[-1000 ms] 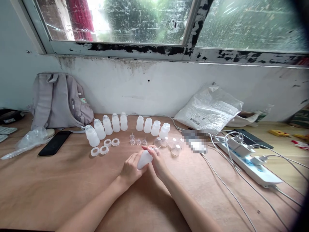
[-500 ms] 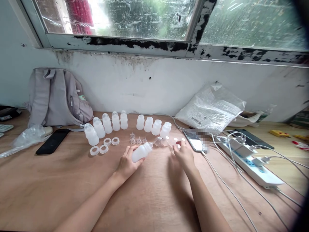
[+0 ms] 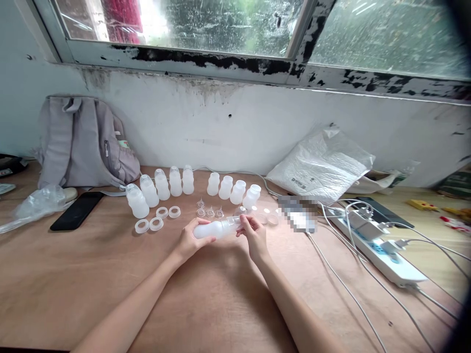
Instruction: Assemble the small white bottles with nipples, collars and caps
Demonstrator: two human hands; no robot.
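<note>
Brown table (image 3: 73,289), seemingly wooden, bears bottles (image 3: 188,181) below a window (image 3: 235,64).

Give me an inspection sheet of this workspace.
Surface: brown wooden tabletop, small dark mark.
Job's things: five capped frosted white bottles, four uncapped ones, four round white rings, small clear pointed pieces.
Clutter: black rectangular phone, grey fabric backpack, silvery plastic bag.
Hands: left hand grips tilted white bottle; right hand pinches its clear domed cap.
Cables: thin white cables near long white power strip.
Surroundings: stained white wall, flaking grey window frame.

Lived-in room, likely home: backpack (image 3: 84,142), power strip (image 3: 405,270) on wooden table (image 3: 213,304) below window (image 3: 221,27) with peeling frame (image 3: 176,58).
</note>
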